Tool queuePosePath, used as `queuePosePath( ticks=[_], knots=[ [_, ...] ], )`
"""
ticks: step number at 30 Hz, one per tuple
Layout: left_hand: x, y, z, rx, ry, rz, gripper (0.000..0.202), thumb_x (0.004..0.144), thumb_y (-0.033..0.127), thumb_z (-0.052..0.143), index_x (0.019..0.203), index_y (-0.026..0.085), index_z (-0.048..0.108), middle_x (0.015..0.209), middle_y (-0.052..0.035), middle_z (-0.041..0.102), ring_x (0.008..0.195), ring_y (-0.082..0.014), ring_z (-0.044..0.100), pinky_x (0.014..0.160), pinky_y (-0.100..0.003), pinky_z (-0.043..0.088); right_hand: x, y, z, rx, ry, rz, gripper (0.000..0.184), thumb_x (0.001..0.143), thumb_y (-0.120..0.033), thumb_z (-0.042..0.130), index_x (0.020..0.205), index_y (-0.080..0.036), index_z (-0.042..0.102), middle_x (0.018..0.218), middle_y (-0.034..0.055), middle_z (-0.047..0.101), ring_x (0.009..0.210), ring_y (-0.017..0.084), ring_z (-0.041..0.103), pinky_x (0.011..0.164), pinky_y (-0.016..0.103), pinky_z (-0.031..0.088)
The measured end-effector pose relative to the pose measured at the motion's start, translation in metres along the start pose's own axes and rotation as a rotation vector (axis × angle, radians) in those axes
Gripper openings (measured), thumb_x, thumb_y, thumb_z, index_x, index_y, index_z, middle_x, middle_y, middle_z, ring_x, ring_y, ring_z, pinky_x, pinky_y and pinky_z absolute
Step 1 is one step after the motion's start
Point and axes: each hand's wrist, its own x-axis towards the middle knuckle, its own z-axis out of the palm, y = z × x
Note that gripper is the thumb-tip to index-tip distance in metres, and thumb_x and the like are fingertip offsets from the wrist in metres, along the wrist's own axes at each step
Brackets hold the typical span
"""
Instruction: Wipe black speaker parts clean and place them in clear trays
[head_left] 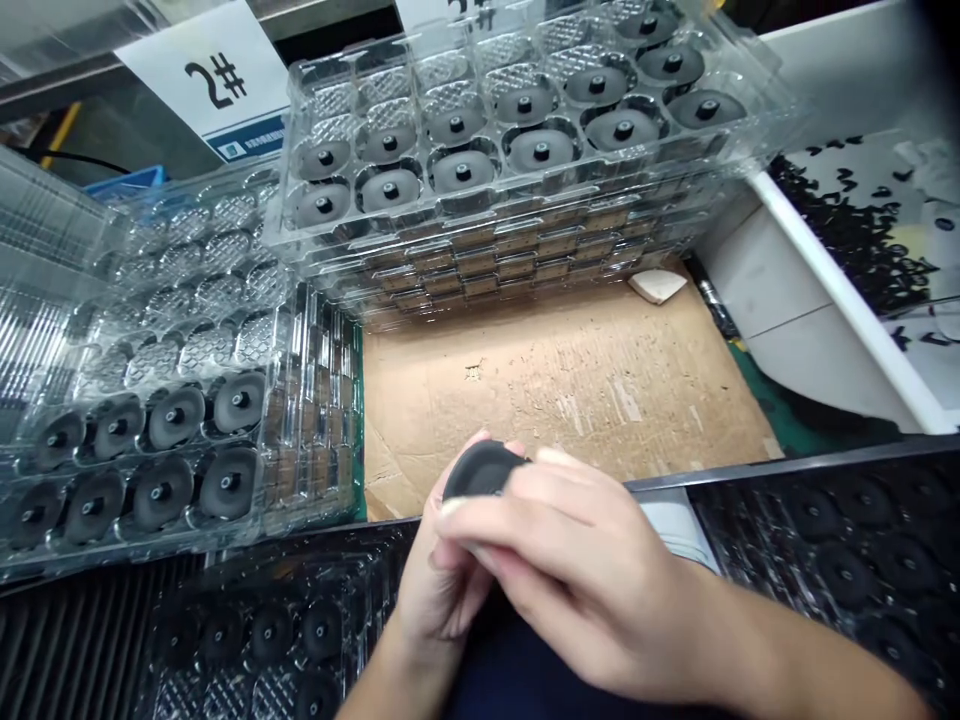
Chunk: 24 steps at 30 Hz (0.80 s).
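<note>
A round black disc-shaped part [480,470] is held up in front of me, above the near edge of the cardboard. My left hand [446,570] grips it from behind and below, fingers curled round its rim. Across its front lies my right hand [585,560], thumb and fingers closed at the disc's near edge. Whether my right fingers pinch a smaller piece there is hidden. Similar dark discs with a central stub sit in a clear tray [480,215] at the back and in another clear tray [274,460] on the left.
Cardboard [525,390] covers the bench, with a pale wedge-shaped piece [658,285] on it. At right, a white bin [847,300] holds many small black pieces [862,225]. Dark trays of discs lie below on both sides. A "2#" sign [217,80] stands at back left.
</note>
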Motion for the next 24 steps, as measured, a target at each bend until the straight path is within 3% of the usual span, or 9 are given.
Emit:
queuePosePath(
  ticks=[3, 6, 8, 11, 14, 17, 21, 24],
  knots=[
    [0.001, -0.001, -0.006, -0.048, -0.041, 0.027, 0.052, 0.053, 0.038, 0.085, 0.102, 0.030, 0.070, 0.107, 0.0013, 0.071, 0.101, -0.0213, 0.066, 0.095, -0.030, 0.049, -0.015, 0.000, -0.015, -0.011, -0.110, 0.094, 0.021, 0.088, -0.007, 0.047, 0.100, -0.014, 0.063, 0.073, 0.0000, 0.063, 0.065, 0.011, 0.053, 0.064, 0.026, 0.041],
    [0.005, -0.004, -0.012, -0.084, -0.080, -0.011, 0.051, 0.056, 0.039, 0.082, 0.104, 0.027, 0.070, 0.103, -0.0011, 0.073, 0.096, -0.0184, 0.067, 0.090, -0.026, 0.052, -0.019, 0.005, -0.026, -0.221, -0.085, 0.198, 0.022, 0.087, -0.006, 0.048, 0.100, -0.014, 0.065, 0.069, 0.0006, 0.061, 0.060, 0.013, 0.049, 0.060, 0.029, 0.037],
    [0.006, -0.004, -0.012, -0.104, -0.101, -0.039, 0.052, 0.060, 0.039, 0.080, 0.109, 0.025, 0.068, 0.103, -0.0031, 0.073, 0.094, -0.0191, 0.068, 0.089, -0.028, 0.053, -0.015, 0.013, -0.029, -0.271, -0.068, 0.180, 0.026, 0.088, -0.006, 0.047, 0.099, -0.017, 0.067, 0.071, 0.0010, 0.063, 0.062, 0.014, 0.051, 0.062, 0.030, 0.036],
    [0.003, 0.000, -0.012, -0.150, -0.137, -0.061, 0.051, 0.061, 0.041, 0.079, 0.108, 0.026, 0.068, 0.107, -0.0027, 0.072, 0.092, -0.0212, 0.069, 0.084, -0.029, 0.055, -0.012, 0.033, -0.024, -0.098, 0.007, 0.224, 0.026, 0.091, -0.011, 0.047, 0.102, -0.022, 0.068, 0.082, 0.0005, 0.069, 0.073, 0.014, 0.059, 0.066, 0.029, 0.042],
    [0.000, 0.004, -0.014, -0.204, -0.162, -0.102, 0.053, 0.057, 0.046, 0.078, 0.106, 0.028, 0.069, 0.114, -0.0013, 0.069, 0.095, -0.0218, 0.069, 0.079, -0.026, 0.057, -0.029, 0.054, -0.011, 0.045, 0.131, 0.515, 0.020, 0.090, -0.024, 0.052, 0.101, -0.023, 0.069, 0.095, 0.0034, 0.071, 0.085, 0.017, 0.065, 0.069, 0.028, 0.049],
    [0.001, 0.002, -0.020, -0.242, -0.174, -0.123, 0.053, 0.057, 0.047, 0.077, 0.106, 0.029, 0.068, 0.113, -0.0004, 0.069, 0.097, -0.0196, 0.068, 0.079, -0.023, 0.056, -0.060, 0.065, 0.006, 0.109, 0.099, 0.712, 0.023, 0.089, -0.033, 0.053, 0.099, -0.021, 0.070, 0.101, 0.0059, 0.072, 0.092, 0.022, 0.067, 0.074, 0.032, 0.054],
    [0.004, -0.001, -0.022, -0.245, -0.171, -0.127, 0.053, 0.058, 0.046, 0.078, 0.108, 0.030, 0.067, 0.114, 0.0004, 0.068, 0.100, -0.0198, 0.067, 0.081, -0.023, 0.056, -0.084, 0.061, 0.012, 0.143, 0.020, 0.762, 0.022, 0.088, -0.033, 0.055, 0.097, -0.022, 0.071, 0.097, 0.0049, 0.074, 0.090, 0.023, 0.069, 0.071, 0.032, 0.056],
    [0.004, -0.003, -0.019, -0.204, -0.161, -0.104, 0.054, 0.057, 0.045, 0.079, 0.108, 0.030, 0.068, 0.115, -0.0002, 0.068, 0.101, -0.0227, 0.066, 0.081, -0.027, 0.056, -0.071, 0.046, 0.000, 0.055, 0.097, 0.740, 0.022, 0.089, -0.032, 0.053, 0.100, -0.023, 0.070, 0.101, 0.0049, 0.073, 0.091, 0.022, 0.068, 0.068, 0.030, 0.055]
  ],
)
